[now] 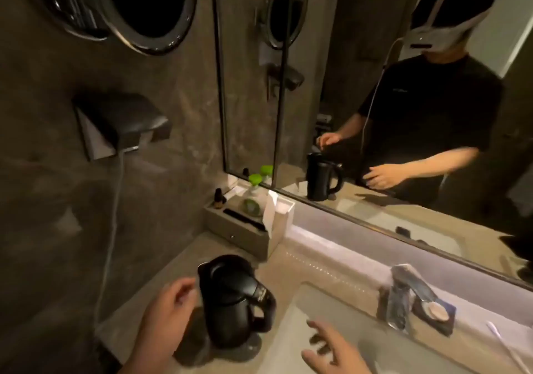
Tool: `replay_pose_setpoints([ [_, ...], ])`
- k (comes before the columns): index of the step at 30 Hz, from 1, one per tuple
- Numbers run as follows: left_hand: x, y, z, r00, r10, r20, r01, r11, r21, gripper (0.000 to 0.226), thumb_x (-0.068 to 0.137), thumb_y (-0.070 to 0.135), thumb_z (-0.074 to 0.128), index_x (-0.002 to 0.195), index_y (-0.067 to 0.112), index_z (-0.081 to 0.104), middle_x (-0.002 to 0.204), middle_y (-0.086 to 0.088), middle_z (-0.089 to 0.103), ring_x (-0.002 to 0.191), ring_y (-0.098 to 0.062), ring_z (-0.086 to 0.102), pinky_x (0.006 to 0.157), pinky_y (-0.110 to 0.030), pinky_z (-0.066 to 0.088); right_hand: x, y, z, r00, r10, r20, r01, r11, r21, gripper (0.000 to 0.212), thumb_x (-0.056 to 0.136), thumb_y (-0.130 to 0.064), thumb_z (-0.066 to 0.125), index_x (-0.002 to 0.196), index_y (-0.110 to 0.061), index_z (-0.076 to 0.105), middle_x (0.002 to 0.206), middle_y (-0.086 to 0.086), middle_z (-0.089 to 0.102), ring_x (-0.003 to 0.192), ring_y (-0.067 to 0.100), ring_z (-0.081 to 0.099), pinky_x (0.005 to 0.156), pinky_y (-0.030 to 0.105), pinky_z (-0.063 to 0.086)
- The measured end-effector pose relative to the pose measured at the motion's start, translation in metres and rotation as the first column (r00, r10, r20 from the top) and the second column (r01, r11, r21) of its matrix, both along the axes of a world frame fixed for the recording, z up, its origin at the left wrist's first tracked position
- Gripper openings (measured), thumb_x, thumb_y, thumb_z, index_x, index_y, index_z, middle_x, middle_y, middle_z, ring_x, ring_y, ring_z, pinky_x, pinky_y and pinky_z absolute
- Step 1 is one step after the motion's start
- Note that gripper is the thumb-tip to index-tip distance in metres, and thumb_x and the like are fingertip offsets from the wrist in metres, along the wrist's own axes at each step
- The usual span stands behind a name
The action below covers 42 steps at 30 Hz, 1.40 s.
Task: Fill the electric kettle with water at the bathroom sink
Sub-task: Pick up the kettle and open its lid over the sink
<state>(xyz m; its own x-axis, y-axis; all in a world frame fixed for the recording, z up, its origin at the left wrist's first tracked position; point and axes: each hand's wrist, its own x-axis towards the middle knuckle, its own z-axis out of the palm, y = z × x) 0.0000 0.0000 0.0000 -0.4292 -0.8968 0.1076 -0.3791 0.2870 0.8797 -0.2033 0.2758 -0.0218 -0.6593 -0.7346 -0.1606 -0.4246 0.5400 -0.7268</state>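
Observation:
A black electric kettle (233, 298) stands upright with its lid shut on a round base (251, 347) on the stone counter, left of the sink basin (291, 345). Its handle faces right and its spout points back left. My left hand (165, 313) hovers just left of the kettle's body, fingers loosely curled, holding nothing; whether it touches the kettle I cannot tell. My right hand (331, 350) is spread open over the sink, a short way right of the handle. A chrome faucet (403, 296) stands at the back of the sink.
A grey amenity tray (239, 232) with a small dark bottle (219, 199), a green-capped glass bottle (253, 197) and white packets sits at the back left. A wall dispenser (121, 122) and cord hang left. A soap dish (435, 311) sits beside the faucet. The mirror (375, 85) reflects me.

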Motion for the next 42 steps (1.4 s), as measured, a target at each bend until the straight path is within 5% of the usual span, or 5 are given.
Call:
replay_pose_setpoints([
  [4, -0.026, -0.003, 0.025, 0.984, -0.123, 0.127, 0.147, 0.967, -0.206, 0.03, 0.087, 0.018, 0.063, 0.117, 0.021, 0.063, 0.116, 0.003, 0.054, 0.11, -0.018, 0.053, 0.097, -0.032, 0.04, 0.015, -0.088, 0.026, 0.979, 0.122, 0.162, -0.103, 0.987, -0.12, 0.066, 0.075, -0.054, 0.069, 0.135, -0.037, 0.047, 0.121, -0.019, 0.054, 0.112, 0.004, 0.054, 0.095, 0.024, 0.043],
  [10, -0.032, -0.001, 0.011, 0.955, -0.136, 0.264, 0.193, 0.959, -0.206, 0.032, 0.091, 0.03, 0.056, 0.122, 0.022, 0.06, 0.133, 0.002, 0.05, 0.123, -0.016, 0.04, 0.1, -0.023, 0.03, 0.015, -0.123, 0.011, 0.904, 0.165, 0.393, -0.085, 0.973, -0.215, 0.027, 0.082, -0.032, 0.074, 0.1, -0.012, 0.07, 0.095, 0.012, 0.074, 0.086, 0.017, 0.067, 0.077, 0.027, 0.051],
  [13, -0.032, -0.002, 0.006, 0.95, -0.131, 0.282, 0.193, 0.959, -0.205, 0.033, 0.091, 0.031, 0.054, 0.122, 0.023, 0.061, 0.136, 0.002, 0.048, 0.125, -0.015, 0.037, 0.099, -0.022, 0.027, 0.018, -0.125, 0.004, 0.869, 0.171, 0.465, -0.035, 0.958, -0.286, 0.016, 0.079, -0.027, 0.074, 0.088, -0.015, 0.068, 0.078, -0.003, 0.072, 0.074, 0.007, 0.066, 0.068, 0.016, 0.052],
  [30, -0.08, 0.009, 0.07, 0.93, -0.364, 0.046, 0.367, 0.922, -0.121, 0.031, 0.089, 0.029, 0.06, 0.118, 0.04, 0.061, 0.134, 0.011, 0.041, 0.129, -0.009, 0.03, 0.101, -0.026, 0.022, 0.001, -0.091, 0.072, 0.98, 0.017, 0.198, 0.081, 0.875, -0.477, 0.027, 0.084, -0.014, 0.073, 0.066, -0.023, 0.055, 0.056, -0.012, 0.055, 0.054, -0.001, 0.048, 0.051, 0.012, 0.04],
  [42, -0.173, 0.135, 0.086, 0.631, -0.766, -0.123, 0.762, 0.642, -0.088, 0.044, 0.088, 0.024, 0.044, 0.129, 0.032, 0.057, 0.137, 0.012, 0.051, 0.129, 0.0, 0.04, 0.107, -0.026, 0.03, -0.029, 0.065, 0.044, 0.874, -0.473, 0.109, 0.485, 0.846, -0.222, 0.032, 0.065, -0.045, 0.079, 0.076, -0.016, 0.072, 0.069, 0.001, 0.073, 0.066, 0.013, 0.067, 0.061, 0.03, 0.05],
])
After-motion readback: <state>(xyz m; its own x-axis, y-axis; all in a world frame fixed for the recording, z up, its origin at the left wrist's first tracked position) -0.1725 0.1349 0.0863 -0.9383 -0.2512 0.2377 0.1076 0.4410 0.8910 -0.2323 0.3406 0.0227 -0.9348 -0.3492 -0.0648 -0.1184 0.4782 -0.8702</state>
